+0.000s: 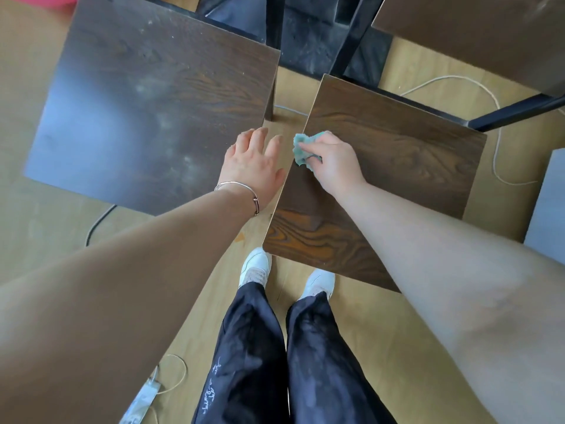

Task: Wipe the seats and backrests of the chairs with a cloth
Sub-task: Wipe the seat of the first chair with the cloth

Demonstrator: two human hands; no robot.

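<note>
Two dark wood-grain chair seats stand side by side below me. The left seat (146, 111) is dusty with pale smudges. My right hand (333, 162) grips a crumpled teal cloth (301, 148) and presses it on the left edge of the right seat (397, 166). My left hand (255, 162), with a thin bracelet on its wrist, hovers over the gap between the two seats with its fingers spread and straight, at the right edge of the left seat. It holds nothing.
Black chair frames (351, 35) and another brown seat (489, 35) stand at the top. Cords (495, 142) lie on the light wood floor. A grey panel (550, 203) is at the right edge. My feet in white shoes (256, 264) stand just before the right seat.
</note>
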